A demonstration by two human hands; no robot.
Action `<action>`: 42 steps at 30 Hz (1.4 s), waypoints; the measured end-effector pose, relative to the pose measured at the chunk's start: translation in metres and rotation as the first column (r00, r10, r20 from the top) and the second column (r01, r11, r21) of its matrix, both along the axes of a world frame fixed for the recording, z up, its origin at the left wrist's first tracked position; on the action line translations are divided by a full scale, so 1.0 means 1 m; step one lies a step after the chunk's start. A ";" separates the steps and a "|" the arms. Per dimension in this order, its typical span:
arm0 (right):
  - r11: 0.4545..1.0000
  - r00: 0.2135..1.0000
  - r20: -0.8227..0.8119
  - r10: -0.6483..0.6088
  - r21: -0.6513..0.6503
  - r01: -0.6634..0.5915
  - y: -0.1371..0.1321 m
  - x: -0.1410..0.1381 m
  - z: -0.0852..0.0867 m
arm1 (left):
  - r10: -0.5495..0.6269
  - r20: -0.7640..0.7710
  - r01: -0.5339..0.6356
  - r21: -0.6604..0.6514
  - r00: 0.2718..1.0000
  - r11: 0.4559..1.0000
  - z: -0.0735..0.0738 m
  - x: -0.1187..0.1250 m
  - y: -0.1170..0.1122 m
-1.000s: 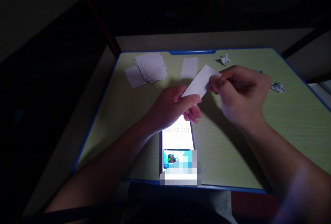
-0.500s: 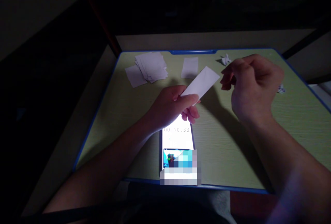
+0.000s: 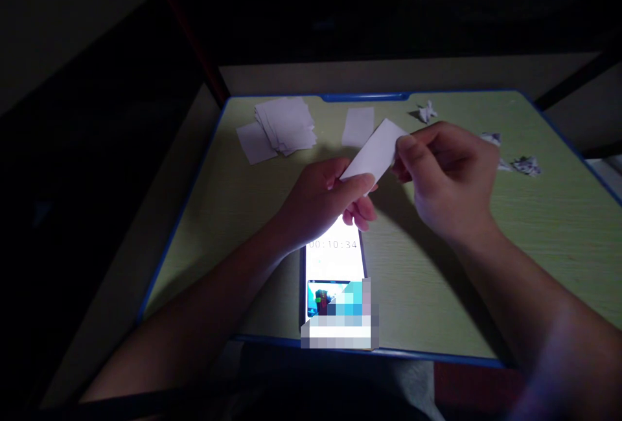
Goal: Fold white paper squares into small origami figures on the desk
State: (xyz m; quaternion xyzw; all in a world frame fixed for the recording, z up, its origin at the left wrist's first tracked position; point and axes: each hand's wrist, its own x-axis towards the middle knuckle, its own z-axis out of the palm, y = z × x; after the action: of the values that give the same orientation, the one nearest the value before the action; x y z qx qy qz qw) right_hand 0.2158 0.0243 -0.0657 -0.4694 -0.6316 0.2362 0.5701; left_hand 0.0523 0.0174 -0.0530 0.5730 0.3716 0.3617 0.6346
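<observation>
A narrow white strip of paper (image 3: 372, 157) is held up above the table, tilted toward the upper right. My left hand (image 3: 330, 197) grips its lower end, thumb on top and fingers underneath. At the upper right corner, the thumb and fingers of my right hand (image 3: 449, 178) pinch the same paper. Below my left hand lies a lit phone (image 3: 333, 262) showing a timer at 00:10:34; its lower part is blurred out. A single white sheet (image 3: 358, 124) lies flat just behind the held paper.
A loose stack of white paper pieces (image 3: 286, 123) sits at the back left of the blue-edged table (image 3: 408, 304). One crumpled paper ball (image 3: 427, 112) lies at the back, and other crumpled papers (image 3: 527, 165) rest right of my right hand.
My right hand has moved left and down onto the paper's upper corner and now pinches it. My left hand keeps its hold in nearly the same place.
</observation>
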 end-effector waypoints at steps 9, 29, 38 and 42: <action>1.000 1.000 -0.019 -0.023 0.012 0.023 0.000 -0.001 -0.003 | 0.050 -0.082 -0.046 0.052 0.995 0.998 -0.002 0.001 0.001; 0.965 0.942 -0.291 0.169 -0.148 -0.219 -0.002 -0.009 0.002 | 0.305 -0.053 -0.253 0.435 0.951 0.864 -0.010 0.000 0.005; 0.988 0.990 -0.105 0.096 -0.111 -0.107 -0.009 -0.010 0.004 | 0.299 -0.098 -0.257 0.308 0.949 0.916 -0.009 0.000 0.005; 0.994 0.996 -0.023 0.080 -0.072 -0.082 -0.012 -0.011 0.003 | 0.296 -0.066 -0.270 0.264 0.953 0.926 -0.009 0.001 0.004</action>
State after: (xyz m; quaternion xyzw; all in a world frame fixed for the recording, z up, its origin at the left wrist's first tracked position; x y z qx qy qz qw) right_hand 0.2045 0.0124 -0.0630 -0.4616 -0.6352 0.2869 0.5488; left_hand 0.0529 0.0212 -0.0623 0.6073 0.4342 0.4631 0.4776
